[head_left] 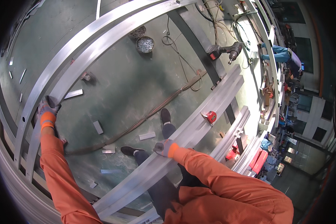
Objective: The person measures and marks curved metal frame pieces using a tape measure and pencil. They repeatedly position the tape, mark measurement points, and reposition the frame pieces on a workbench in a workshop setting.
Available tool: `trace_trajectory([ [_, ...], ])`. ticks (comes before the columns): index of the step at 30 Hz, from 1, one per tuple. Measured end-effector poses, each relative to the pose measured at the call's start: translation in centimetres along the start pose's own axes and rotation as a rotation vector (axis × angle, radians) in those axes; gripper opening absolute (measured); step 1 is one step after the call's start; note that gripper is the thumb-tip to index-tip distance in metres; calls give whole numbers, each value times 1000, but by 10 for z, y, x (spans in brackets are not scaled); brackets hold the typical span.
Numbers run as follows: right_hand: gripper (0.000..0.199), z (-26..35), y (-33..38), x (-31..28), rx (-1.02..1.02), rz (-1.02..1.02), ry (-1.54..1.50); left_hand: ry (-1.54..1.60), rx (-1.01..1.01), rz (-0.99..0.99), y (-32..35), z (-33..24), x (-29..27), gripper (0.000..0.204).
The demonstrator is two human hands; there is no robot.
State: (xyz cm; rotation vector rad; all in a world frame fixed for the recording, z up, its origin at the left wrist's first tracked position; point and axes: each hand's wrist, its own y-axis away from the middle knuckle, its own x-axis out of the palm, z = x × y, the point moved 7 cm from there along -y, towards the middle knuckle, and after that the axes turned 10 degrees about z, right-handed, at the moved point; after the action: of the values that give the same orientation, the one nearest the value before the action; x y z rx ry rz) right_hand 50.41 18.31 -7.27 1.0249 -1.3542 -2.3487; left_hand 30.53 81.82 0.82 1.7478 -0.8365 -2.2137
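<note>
Biggest first: the curved metal frame sweeps along the left and far side, with an outer curved rail (80,42) and an inner curved rail (97,49) running roughly parallel. Next, the long straight metal beam (192,128) lies diagonally, near left to far right, across our front. A dark cable bundle (138,123) trails over the floor between frame and beam. Far right, past the end of the beam, a co-worker (287,58) stands bent over. A cordless drill (233,51) sits by the dark crossbar (195,39) at far right; we can't tell what supports it.

Hands: our left hand (47,108), in a grey glove, is on the inner curved rail at left, fingers bent over it; how hard they press, we can't tell. Our right hand (164,148) rests on the beam, fingers curled together; whether they pinch its edge, we can't tell.

Smaller: a bucket of screws (145,44) stands far off, inside the curve; a red tape measure (210,117) sits on the beam, right of our right hand; a metal off-cut (98,127) lies on the floor nearer the left hand.

Step in hand, our judgement: steadying rail and beam, one hand on each. Next move likely calls for keeping the left hold firm and freeing the right; tape measure is closer than drill.
</note>
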Motion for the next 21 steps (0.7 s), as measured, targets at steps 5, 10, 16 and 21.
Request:
trace_trajectory([
  [5,69,4,1,-4,74,221,-11,-86,-89,-133,45,-25,-5,87],
  [10,81,34,10,-35,98,399,-19,-51,-153,-155,41,-8,7,88],
  [16,80,13,4,-15,99,357,-16,-91,-188,81,49,-37,-22,93],
  [21,79,13,6,-13,90,407,101,-220,-113,44,75,-76,-44,92],
])
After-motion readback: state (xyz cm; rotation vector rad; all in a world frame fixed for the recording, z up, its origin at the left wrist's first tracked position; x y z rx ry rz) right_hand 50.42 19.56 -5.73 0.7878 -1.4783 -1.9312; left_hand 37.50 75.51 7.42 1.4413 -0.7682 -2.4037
